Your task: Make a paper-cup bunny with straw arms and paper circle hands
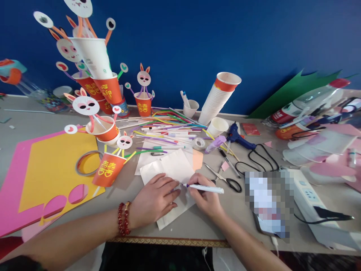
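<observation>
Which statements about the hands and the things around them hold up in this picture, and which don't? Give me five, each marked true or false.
1. The left hand rests on white paper. True.
2. The right hand holds the scissors. False: it holds a white marker; the scissors lie apart from it.
3. The glue gun is blue. True.
4. The red beads are on the right arm. False: they are on the left.
5. A tape roll lies on the yellow sheet. True.
</observation>
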`<state>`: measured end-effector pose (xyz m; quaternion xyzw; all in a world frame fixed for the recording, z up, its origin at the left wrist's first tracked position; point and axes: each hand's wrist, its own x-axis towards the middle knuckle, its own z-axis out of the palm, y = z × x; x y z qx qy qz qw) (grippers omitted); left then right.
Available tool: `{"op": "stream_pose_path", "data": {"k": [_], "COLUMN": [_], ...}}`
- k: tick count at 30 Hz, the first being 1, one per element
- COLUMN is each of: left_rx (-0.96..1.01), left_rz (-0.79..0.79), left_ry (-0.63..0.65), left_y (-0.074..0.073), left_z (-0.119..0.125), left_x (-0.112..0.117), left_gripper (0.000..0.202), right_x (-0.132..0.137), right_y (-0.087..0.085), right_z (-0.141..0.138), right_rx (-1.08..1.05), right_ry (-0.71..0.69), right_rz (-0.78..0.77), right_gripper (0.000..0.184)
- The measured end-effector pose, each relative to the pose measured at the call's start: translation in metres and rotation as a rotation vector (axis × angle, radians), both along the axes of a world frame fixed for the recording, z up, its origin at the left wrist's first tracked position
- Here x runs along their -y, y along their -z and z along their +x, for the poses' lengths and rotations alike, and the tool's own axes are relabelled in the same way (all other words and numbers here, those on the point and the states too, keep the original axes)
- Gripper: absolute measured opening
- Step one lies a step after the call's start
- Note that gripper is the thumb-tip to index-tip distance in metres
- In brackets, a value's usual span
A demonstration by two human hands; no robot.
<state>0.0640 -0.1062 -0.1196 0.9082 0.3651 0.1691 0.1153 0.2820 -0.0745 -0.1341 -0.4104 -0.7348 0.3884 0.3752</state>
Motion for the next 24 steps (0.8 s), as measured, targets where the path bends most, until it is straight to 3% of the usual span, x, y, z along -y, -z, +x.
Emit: {"op": "stream_pose_path", "data": {"k": [24], "left_rx": [0.011], "left_rz": [0.026], "left_ry": [0.001], "left_y": [0.0006], "left_z": [0.0010], "left_x": [0.0025], "left_gripper": [0.030], "right_x": [0.0005], "right_y": [-0.0019], "right_z": [-0.0015], "right_rx": [0.097], "right_ry": [-0.021], "right_rz": [0.059], "right_gripper": [0.009]}}
